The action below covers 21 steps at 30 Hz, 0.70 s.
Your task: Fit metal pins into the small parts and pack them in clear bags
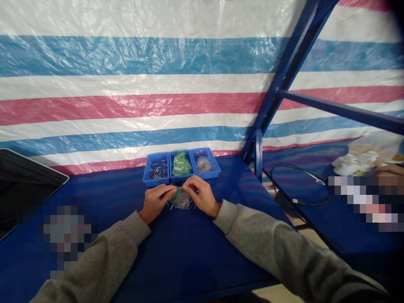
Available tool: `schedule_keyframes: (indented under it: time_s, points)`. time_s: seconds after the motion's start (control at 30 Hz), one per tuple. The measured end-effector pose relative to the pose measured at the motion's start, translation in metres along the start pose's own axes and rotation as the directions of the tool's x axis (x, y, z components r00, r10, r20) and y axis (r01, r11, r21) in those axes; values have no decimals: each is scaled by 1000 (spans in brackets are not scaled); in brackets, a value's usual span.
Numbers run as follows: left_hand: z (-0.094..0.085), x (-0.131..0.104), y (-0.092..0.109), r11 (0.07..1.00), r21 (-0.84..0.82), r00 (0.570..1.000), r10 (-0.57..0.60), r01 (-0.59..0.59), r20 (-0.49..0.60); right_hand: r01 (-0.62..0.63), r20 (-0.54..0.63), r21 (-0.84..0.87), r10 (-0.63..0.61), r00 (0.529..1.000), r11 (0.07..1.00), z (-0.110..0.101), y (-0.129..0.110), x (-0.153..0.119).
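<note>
Left hand [155, 202] opposite right hand [202, 196], a slim piece [179, 188] between them

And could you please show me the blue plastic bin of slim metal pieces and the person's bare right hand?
Blue plastic bin of slim metal pieces [154, 183]: head view, on its front wall.
Bare right hand [203, 196]: head view, on the back of the hand.

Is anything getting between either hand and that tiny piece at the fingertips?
Nothing visible: the left hand and right hand both appear to pinch the small thin piece. The clear bag shows just below it in the view, not in between.
</note>
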<state>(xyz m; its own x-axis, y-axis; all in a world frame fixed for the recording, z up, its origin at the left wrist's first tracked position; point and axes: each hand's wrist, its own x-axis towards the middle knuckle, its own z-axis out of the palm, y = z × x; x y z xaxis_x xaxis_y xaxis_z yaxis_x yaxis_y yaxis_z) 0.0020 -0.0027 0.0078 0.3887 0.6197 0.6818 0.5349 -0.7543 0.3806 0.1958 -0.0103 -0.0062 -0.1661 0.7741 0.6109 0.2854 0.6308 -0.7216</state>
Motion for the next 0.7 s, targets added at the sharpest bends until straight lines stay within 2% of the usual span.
schedule_keyframes:
  time_s: [0.4,0.7]
  points:
    - [2,-3,-6,999,-31,1000,24,-24,-5,-11,38,-17,12,999,1000,0,-1,-1]
    - [2,-3,-6,999,-30,999,34,-34,-3,3,23,-25,-2,1000,1000,0,-2,-1]
